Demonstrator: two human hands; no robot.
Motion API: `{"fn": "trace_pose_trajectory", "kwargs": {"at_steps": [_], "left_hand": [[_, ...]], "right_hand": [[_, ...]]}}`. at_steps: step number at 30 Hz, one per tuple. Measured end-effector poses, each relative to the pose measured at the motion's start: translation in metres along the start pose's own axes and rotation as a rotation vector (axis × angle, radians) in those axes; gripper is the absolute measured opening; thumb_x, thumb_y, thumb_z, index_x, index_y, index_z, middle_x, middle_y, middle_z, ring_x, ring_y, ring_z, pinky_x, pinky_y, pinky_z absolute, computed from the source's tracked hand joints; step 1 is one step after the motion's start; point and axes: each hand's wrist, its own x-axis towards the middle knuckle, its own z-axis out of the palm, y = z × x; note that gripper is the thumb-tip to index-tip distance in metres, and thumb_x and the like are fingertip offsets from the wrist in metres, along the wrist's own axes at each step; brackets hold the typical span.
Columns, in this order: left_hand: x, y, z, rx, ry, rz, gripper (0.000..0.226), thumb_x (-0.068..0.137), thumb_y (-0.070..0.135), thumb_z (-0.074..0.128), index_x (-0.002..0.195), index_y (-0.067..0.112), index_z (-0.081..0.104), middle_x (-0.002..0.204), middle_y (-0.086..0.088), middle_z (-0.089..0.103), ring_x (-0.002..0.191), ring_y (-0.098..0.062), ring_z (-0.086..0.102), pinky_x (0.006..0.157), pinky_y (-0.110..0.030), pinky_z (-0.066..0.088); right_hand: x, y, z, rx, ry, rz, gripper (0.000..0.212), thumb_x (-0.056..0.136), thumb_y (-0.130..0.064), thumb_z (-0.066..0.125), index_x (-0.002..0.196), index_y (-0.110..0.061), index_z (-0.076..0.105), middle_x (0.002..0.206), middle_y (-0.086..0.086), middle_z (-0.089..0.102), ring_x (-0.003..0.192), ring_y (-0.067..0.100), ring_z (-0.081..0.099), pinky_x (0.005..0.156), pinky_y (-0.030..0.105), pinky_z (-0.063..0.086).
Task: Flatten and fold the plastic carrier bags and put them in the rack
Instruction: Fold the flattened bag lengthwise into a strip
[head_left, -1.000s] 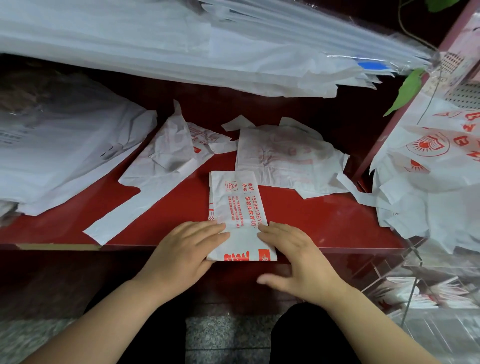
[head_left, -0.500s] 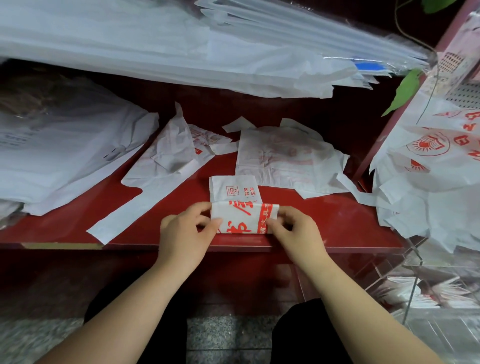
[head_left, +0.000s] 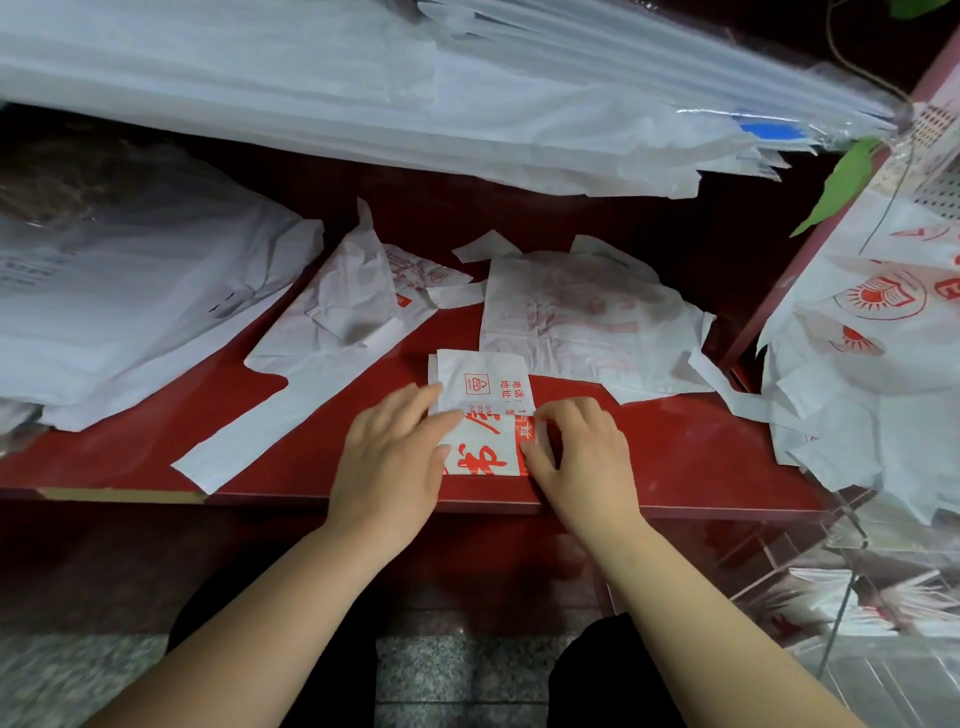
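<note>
Left hand (head_left: 389, 457) pressed flat fingers (head_left: 423, 410) on half-folded bag (head_left: 480, 387) | right hand (head_left: 584, 457) fingers bent at its edge, grip unclear | loose bags (head_left: 576, 312) lay unfolded | rack (head_left: 852, 587) awaited.

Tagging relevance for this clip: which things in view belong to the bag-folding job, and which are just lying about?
Job: half-folded bag under left hand and right hand; left loose bag; right loose bag; rack at lower right, holding folded bags.
Lying about: white stack overhead; sheet pile at left; green leaf.
</note>
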Motion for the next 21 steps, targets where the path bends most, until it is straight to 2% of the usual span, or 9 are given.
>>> {"fn": "trace_pose_trajectory", "kwargs": {"at_steps": [2,5,7,9,12,14,17,19,21], "left_hand": [[-0.003,-0.004,-0.001,0.006,-0.092,0.137,0.038,0.087,0.034,0.039,0.097,0.016,0.072,0.103,-0.001,0.070,0.099,-0.023,0.066,0.084,-0.038,0.045],[-0.009,-0.011,-0.008,0.069,-0.240,0.238,0.064,0.085,0.061,0.021,0.107,0.021,0.067,0.110,0.003,0.067,0.102,-0.014,0.064,0.084,-0.028,0.050],[-0.015,-0.016,-0.010,0.052,-0.250,0.297,0.063,0.073,0.066,0.034,0.113,0.023,0.058,0.112,0.002,0.066,0.107,-0.013,0.055,0.091,-0.027,0.039],[-0.020,-0.019,-0.011,-0.015,-0.215,0.343,0.060,0.064,0.054,0.053,0.114,0.022,0.048,0.111,-0.001,0.066,0.105,-0.012,0.045,0.087,-0.025,0.031],[-0.027,-0.021,-0.009,-0.089,-0.118,0.349,0.051,0.063,0.033,0.061,0.110,0.021,0.048,0.104,-0.001,0.069,0.099,-0.011,0.045,0.081,-0.023,0.031],[-0.031,-0.019,-0.009,-0.140,-0.078,0.332,0.039,0.066,0.025,0.058,0.105,0.020,0.058,0.098,0.001,0.070,0.094,-0.010,0.046,0.078,-0.021,0.032],[-0.031,-0.013,-0.013,-0.264,-0.071,0.260,0.030,0.071,0.027,0.047,0.094,0.024,0.067,0.089,0.005,0.070,0.086,-0.006,0.049,0.073,-0.016,0.032],[-0.029,-0.004,-0.017,-0.392,-0.094,0.104,0.031,0.071,0.038,0.047,0.098,0.029,0.058,0.084,0.011,0.065,0.079,-0.003,0.049,0.076,-0.006,0.028],[-0.025,0.003,-0.018,-0.518,-0.093,-0.122,0.043,0.066,0.055,0.042,0.103,0.038,0.055,0.079,0.020,0.058,0.077,-0.001,0.048,0.082,0.000,0.025]], "right_hand": [[-0.003,0.004,0.001,0.060,-0.034,-0.106,0.019,0.071,-0.017,0.061,0.085,-0.006,0.067,0.100,0.014,0.066,0.082,0.035,0.064,0.067,0.037,0.046],[-0.012,0.011,-0.005,0.085,-0.184,-0.267,0.034,0.082,-0.030,0.048,0.095,-0.006,0.069,0.108,0.013,0.067,0.100,0.032,0.064,0.083,0.050,0.050],[-0.019,0.017,-0.010,0.052,-0.280,-0.338,0.053,0.084,-0.050,0.045,0.104,-0.007,0.067,0.113,0.011,0.066,0.105,0.028,0.062,0.089,0.053,0.046],[-0.028,0.022,-0.015,0.039,-0.341,-0.399,0.067,0.078,-0.064,0.044,0.114,-0.010,0.059,0.120,0.010,0.062,0.112,0.024,0.056,0.094,0.050,0.039],[-0.040,0.029,-0.021,0.065,-0.322,-0.448,0.056,0.072,-0.046,0.051,0.120,-0.018,0.046,0.122,0.008,0.061,0.117,0.015,0.046,0.101,0.032,0.037],[-0.044,0.031,-0.024,0.140,-0.273,-0.413,0.045,0.075,-0.034,0.049,0.118,-0.019,0.046,0.116,0.006,0.064,0.112,0.012,0.047,0.101,0.026,0.034],[-0.048,0.033,-0.026,0.175,-0.188,-0.357,0.037,0.075,-0.026,0.048,0.111,-0.021,0.053,0.103,0.002,0.069,0.102,0.009,0.050,0.096,0.018,0.030],[-0.048,0.033,-0.029,0.229,-0.149,-0.259,0.033,0.073,-0.026,0.050,0.103,-0.020,0.064,0.094,0.000,0.070,0.095,0.006,0.051,0.088,0.009,0.028],[-0.047,0.031,-0.029,0.330,-0.067,-0.116,0.032,0.072,-0.033,0.051,0.094,-0.020,0.070,0.087,-0.009,0.068,0.088,0.004,0.053,0.088,0.019,0.032]]}}
